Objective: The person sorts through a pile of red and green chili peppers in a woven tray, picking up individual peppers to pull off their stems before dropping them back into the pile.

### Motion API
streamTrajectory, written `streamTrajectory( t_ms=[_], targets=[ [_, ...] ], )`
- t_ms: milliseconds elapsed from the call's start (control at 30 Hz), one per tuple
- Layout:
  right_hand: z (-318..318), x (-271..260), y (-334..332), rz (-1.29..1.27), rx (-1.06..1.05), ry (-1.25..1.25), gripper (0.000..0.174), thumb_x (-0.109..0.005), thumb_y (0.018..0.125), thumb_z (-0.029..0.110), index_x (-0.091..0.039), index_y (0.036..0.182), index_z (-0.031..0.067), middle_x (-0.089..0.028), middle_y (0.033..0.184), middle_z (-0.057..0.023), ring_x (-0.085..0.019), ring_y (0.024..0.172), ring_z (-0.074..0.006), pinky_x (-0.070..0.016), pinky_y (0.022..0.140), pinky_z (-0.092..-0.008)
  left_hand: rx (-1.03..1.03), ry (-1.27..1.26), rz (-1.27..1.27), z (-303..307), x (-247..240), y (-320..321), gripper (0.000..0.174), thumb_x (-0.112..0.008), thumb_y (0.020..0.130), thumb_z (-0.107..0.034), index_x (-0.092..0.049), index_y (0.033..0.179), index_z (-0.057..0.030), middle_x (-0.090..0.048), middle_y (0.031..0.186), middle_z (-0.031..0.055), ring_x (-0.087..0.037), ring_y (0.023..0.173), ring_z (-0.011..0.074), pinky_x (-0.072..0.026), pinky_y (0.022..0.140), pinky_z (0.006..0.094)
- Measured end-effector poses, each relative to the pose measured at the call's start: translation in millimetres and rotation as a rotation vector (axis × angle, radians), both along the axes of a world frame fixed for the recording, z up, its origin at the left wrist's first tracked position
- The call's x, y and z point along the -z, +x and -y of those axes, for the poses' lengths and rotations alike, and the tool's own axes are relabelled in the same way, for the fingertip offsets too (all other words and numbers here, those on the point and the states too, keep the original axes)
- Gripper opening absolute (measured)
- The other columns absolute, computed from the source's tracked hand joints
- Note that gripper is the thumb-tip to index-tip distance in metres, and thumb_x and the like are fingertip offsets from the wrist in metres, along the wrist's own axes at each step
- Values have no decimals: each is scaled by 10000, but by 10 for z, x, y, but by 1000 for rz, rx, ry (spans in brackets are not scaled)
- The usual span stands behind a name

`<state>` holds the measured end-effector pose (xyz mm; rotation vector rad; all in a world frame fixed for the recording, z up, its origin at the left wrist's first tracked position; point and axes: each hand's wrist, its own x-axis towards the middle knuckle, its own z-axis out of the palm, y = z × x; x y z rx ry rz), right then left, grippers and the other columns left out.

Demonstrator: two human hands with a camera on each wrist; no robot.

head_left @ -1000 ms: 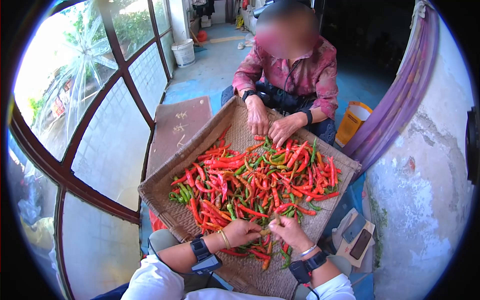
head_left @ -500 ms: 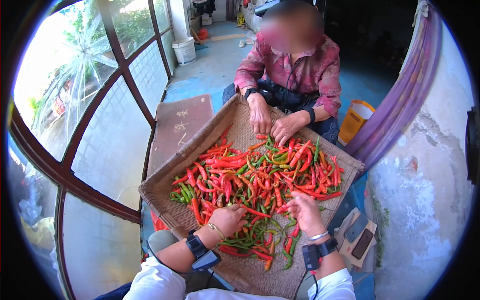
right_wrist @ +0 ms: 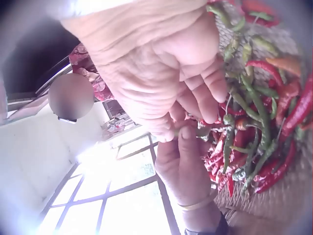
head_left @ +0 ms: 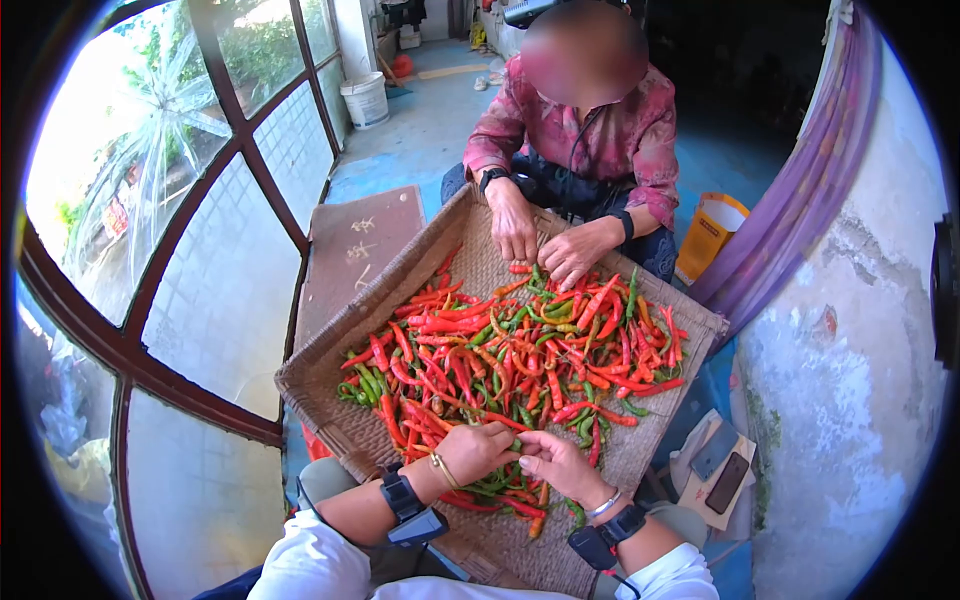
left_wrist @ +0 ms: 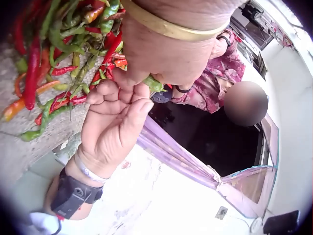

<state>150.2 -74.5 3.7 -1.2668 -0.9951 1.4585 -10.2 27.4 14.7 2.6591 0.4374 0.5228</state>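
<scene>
Both hands meet over the near part of a heap of red and green chili peppers (head_left: 470, 350) in a woven tray (head_left: 330, 400). My left hand (head_left: 475, 453) grips a green chili pepper (left_wrist: 155, 84), most of it hidden by the fingers. At the pepper's other end, the thumb and fingertips of my right hand (head_left: 560, 465) pinch it close against the left fingertips. The right hand's remaining fingers curl loosely in the right wrist view. Below the hands lie several green and red chili peppers (right_wrist: 254, 112).
Across the tray sits a person in a pink patterned shirt (head_left: 590, 150), both hands among the far peppers. Windows (head_left: 220, 280) stand on the left and a wall (head_left: 850, 400) on the right. Two phones (head_left: 727, 483) lie beside the tray, and a yellow container (head_left: 708, 240) stands behind it.
My hands held a yellowish pepper together, then parted, the right one swinging out to the right over the tray. Now they have come back together at a green chili pepper.
</scene>
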Motion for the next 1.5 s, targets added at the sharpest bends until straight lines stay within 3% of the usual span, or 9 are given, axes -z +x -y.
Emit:
streamTrajectory(
  t_ms=[267,333,533,600,867,1067,1233,1333,1500],
  targets=[
    [7,-52,-70,-55,46,126,415,-617,797,169,-470,1144,-7,-532,897,-9,-501,736,-46,-439,636,-189,49,-412,312,98,-49,28,192,-629,747,-102,-536,906,-47,-586,754,83,-589,631,207,-480,573,284],
    [15,-31,-76,-115,79,156,370,-622,788,134,-496,1106,-8,-524,908,-4,-497,729,-39,-435,623,-183,71,-1143,470,119,-86,1,144,-576,812,-79,-510,937,-52,-593,824,54,-582,653,123,-474,583,237],
    [8,-28,-69,251,-17,232,282,-614,784,91,-537,1038,-6,-533,871,13,-502,654,-33,-428,592,-169,68,-1625,761,21,-158,-40,114,-541,825,-32,-477,909,-75,-574,911,95,-580,710,112,-493,621,221],
    [18,20,-94,133,-27,163,268,-603,793,97,-539,1034,1,-540,819,16,-503,632,-36,-423,577,-169,126,-1828,820,1,-177,-44,95,-536,826,-32,-489,896,-76,-574,916,97,-590,716,120,-498,615,223],
    [48,-169,9,-199,80,-63,307,-516,853,185,-498,1116,27,-562,690,-11,-467,511,-48,-389,469,-170,-161,-1484,589,-13,-107,-43,59,-549,840,-89,-504,857,-55,-572,754,6,-551,618,61,-461,553,182],
    [21,-162,133,-812,184,188,466,-510,852,272,-383,1234,36,-600,888,-116,-520,595,-101,-402,499,-186,-282,-1391,278,-6,-40,9,94,-547,847,-136,-526,883,-52,-560,706,-22,-513,594,34,-421,523,166],
    [19,-120,80,-525,263,104,497,-572,820,245,-377,1241,68,-582,931,-114,-555,691,-121,-421,535,-189,-187,-1369,129,75,88,35,156,-541,849,-140,-543,970,-41,-568,713,-28,-506,598,26,-407,520,169],
    [32,11,30,-406,339,-51,333,-565,828,222,-495,1099,43,-588,776,-39,-545,628,-82,-428,515,-196,-93,-1331,125,146,177,48,152,-545,849,-139,-551,949,-25,-562,711,-36,-513,609,32,-414,533,183],
    [24,222,148,-630,541,-265,179,-545,834,202,-550,965,80,-589,697,6,-557,541,-95,-412,426,-211,-17,-694,-38,145,24,53,167,-602,779,-151,-579,895,-32,-612,680,73,-606,614,153,-472,555,278]
  ],
)
